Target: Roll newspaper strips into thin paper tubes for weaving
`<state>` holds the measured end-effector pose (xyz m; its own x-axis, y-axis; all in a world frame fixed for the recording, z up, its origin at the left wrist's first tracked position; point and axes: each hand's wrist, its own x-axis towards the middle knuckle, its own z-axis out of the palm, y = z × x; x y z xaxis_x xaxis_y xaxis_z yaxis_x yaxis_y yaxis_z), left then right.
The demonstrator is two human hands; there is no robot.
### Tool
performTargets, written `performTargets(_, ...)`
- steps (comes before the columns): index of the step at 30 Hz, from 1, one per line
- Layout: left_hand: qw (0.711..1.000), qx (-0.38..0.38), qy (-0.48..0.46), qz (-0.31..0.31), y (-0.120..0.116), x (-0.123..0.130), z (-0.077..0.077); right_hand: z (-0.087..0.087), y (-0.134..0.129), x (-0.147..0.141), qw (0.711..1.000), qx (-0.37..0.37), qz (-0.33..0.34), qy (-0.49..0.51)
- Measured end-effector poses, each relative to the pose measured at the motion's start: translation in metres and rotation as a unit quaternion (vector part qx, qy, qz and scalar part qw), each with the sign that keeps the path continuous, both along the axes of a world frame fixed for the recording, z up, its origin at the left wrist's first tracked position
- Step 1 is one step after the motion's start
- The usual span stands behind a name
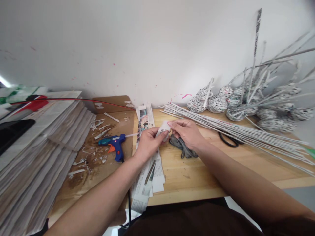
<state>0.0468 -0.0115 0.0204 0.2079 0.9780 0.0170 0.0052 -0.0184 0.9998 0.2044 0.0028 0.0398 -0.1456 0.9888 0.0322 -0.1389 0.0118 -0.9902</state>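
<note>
Both hands come together over the middle of the table, pinching a small piece of newspaper [162, 128]. My left hand [150, 141] is closed on its lower left part, thumb on top. At its upper right corner, my right hand [186, 131] grips it between thumb and fingers. Beneath my left hand lie long cut newspaper strips [147, 183] in a loose pile. Just below my right hand rests a dark grey knitted glove or cloth [183, 147], partly covered by the hand.
Left of the strips, a blue glue gun [118, 146] lies on stained cardboard [98, 173] among paper scraps. A tall newspaper stack [56, 141] fills the left side. Rolled paper sticks [233, 132] stretch across the right, over black-handled scissors [227, 140]. Woven paper gourds [218, 103] stand behind.
</note>
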Motion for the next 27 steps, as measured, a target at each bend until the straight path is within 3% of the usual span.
performTargets(13,0.998,0.014,0.039,-0.038,0.000,-0.002,-0.001,-0.003,0.000,-0.003,0.999,0.018,-0.043,0.014)
performTargets(19,0.999,0.005,0.001,-0.038,-0.002,0.002,-0.002,-0.002,-0.004,-0.009,0.998,0.010,-0.047,0.031)
performTargets(22,0.998,-0.027,-0.031,-0.039,-0.002,0.003,0.000,0.004,-0.007,-0.008,1.000,-0.002,-0.017,0.023)
performTargets(27,0.997,-0.051,-0.055,-0.027,-0.001,0.002,0.002,0.011,-0.008,-0.003,0.995,0.010,0.091,-0.041)
